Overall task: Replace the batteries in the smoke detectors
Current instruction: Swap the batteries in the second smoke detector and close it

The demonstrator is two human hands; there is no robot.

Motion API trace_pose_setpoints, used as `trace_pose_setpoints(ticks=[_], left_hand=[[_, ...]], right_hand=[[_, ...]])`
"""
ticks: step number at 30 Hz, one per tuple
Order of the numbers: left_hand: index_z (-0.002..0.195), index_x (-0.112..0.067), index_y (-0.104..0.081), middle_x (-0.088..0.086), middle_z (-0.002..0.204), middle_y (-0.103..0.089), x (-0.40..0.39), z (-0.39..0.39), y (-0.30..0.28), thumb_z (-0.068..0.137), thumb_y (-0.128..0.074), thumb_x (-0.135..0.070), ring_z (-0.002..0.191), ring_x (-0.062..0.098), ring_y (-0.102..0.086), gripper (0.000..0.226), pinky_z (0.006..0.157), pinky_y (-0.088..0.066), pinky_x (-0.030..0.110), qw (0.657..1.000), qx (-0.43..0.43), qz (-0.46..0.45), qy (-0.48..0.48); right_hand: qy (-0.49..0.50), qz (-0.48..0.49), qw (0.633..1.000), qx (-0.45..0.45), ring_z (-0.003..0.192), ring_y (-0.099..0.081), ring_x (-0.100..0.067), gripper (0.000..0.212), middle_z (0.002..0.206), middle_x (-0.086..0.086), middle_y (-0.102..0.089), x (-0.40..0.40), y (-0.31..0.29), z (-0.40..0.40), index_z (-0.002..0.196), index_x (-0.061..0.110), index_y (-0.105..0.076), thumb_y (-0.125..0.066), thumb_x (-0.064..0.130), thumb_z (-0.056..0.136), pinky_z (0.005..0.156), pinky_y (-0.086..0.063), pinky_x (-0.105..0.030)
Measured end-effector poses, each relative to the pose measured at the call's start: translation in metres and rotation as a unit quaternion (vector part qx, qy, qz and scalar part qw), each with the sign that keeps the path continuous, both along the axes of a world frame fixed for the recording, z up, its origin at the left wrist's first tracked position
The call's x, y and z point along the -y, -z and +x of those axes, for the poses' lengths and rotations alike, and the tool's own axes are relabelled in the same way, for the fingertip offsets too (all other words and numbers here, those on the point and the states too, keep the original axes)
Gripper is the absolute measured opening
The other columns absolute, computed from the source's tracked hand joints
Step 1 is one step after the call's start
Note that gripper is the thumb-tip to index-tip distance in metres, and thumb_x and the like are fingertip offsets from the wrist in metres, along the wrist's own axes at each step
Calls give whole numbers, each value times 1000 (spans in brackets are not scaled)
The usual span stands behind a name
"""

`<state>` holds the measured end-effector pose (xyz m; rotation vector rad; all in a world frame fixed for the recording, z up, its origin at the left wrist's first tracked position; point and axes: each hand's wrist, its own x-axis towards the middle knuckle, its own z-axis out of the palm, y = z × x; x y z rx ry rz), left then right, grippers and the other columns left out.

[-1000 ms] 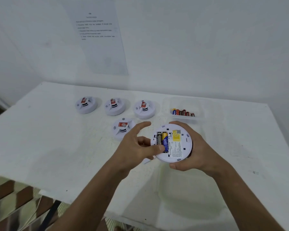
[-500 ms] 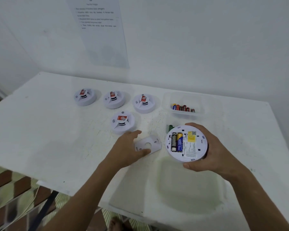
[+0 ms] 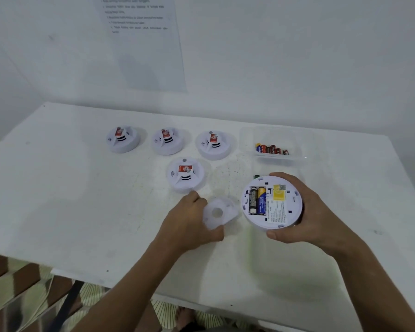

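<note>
My right hand (image 3: 304, 212) grips a white smoke detector (image 3: 272, 203) turned back side up, just above the table. Its open compartment shows two batteries (image 3: 257, 200), one black and one blue-and-yellow. My left hand (image 3: 189, 220) pinches the white back cover plate (image 3: 219, 212) with a round hole, lying on the table to the left of that detector. A dark green battery (image 3: 256, 176) peeks out behind the held detector.
Four more smoke detectors sit face up on the white table (image 3: 58, 200): three in a row (image 3: 122, 139) (image 3: 167, 141) (image 3: 213, 144) and one nearer (image 3: 185, 173). A clear tray (image 3: 277, 142) with several batteries stands at the back right. A printed sheet (image 3: 141, 41) hangs on the wall.
My left hand left the battery compartment and moved down-left to the cover plate on the table, now gripping it. The right hand shifted the detector to the right.
</note>
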<state>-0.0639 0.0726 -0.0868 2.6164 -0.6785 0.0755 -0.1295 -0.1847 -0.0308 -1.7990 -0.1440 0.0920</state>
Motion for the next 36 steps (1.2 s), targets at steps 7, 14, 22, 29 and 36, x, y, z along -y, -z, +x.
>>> trace_pose_setpoints(ticks=[7,14,22,29,36], left_hand=[[90,-20,-65,-11,88,-55,-52,13,-84,56,-77,-39,82,-5,-52,41,67,-36,2,982,8,-188,29],[102,-23,-68,-7,95,-50,-56,34,-98,56,-80,-42,89,12,-54,51,71,-42,13,972,-49,-148,175],[113,-23,-68,-13,107,-49,-81,51,-98,56,-71,-57,105,4,-49,65,84,-44,15,975,-73,-81,193],[115,-28,-66,-15,109,-50,-86,55,-107,59,-67,-60,104,1,-49,65,85,-48,23,973,-91,-41,206],[113,-25,-68,-18,112,-49,-91,57,-113,61,-67,-58,103,-1,-44,62,85,-50,26,978,-91,2,188]], right_hand=[[9,0,1000,3,120,-59,-15,97,126,10,-60,-45,-1,11,134,28,-48,-91,20,47,91,-55,-28],[-6,-2,1000,19,112,-63,-14,95,120,10,-64,-102,-6,30,133,22,-48,-89,2,51,83,-57,-27],[18,-7,1000,21,114,-61,-10,94,120,13,-64,-133,-3,39,133,25,-49,-91,4,52,86,-54,-22],[12,-21,1000,14,117,-61,-11,97,123,15,-63,-144,-2,43,135,24,-48,-93,-2,54,87,-52,-20],[27,-27,999,25,118,-60,-6,93,125,20,-62,-151,-6,47,132,27,-49,-92,-1,54,88,-50,-15]])
